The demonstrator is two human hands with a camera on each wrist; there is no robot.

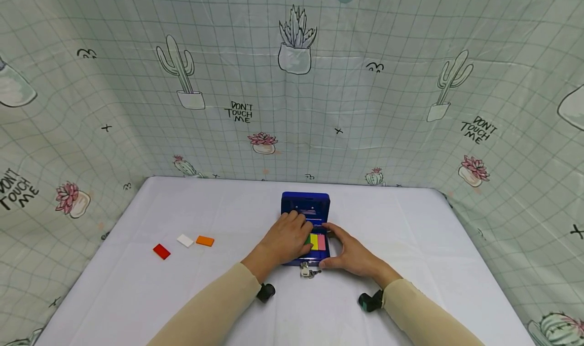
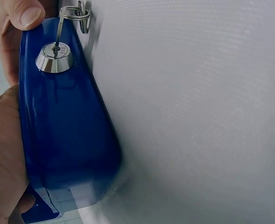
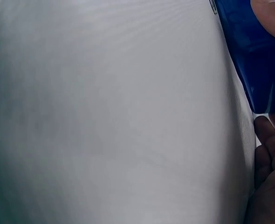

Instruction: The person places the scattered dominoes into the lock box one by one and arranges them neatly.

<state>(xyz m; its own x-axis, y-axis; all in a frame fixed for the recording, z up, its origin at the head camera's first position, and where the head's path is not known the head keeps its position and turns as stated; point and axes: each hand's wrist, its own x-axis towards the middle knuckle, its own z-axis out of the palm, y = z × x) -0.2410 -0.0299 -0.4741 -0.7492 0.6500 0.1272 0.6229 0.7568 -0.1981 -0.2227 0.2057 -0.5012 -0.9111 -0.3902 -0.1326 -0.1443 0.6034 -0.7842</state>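
A blue cash box (image 1: 306, 260) stands on the table with its lid (image 1: 304, 199) raised at the back. Inside lie flat coloured pieces, among them a yellow piece (image 1: 314, 242), a pink piece (image 1: 321, 242) and a partly covered green one. My left hand (image 1: 285, 237) reaches over the box's left half, fingers down inside; whatever lies under them is hidden. My right hand (image 1: 351, 252) grips the box's right side, thumb at the front corner and forefinger toward the back. A key stands in the silver lock (image 2: 54, 58) on the front wall.
Left of the box lie a red piece (image 1: 161, 251), a white piece (image 1: 185, 240) and an orange piece (image 1: 205, 241) on the white tablecloth (image 1: 219, 204). A key ring (image 2: 77, 14) hangs from the key. A patterned curtain (image 1: 219, 72) surrounds the table's back and sides.
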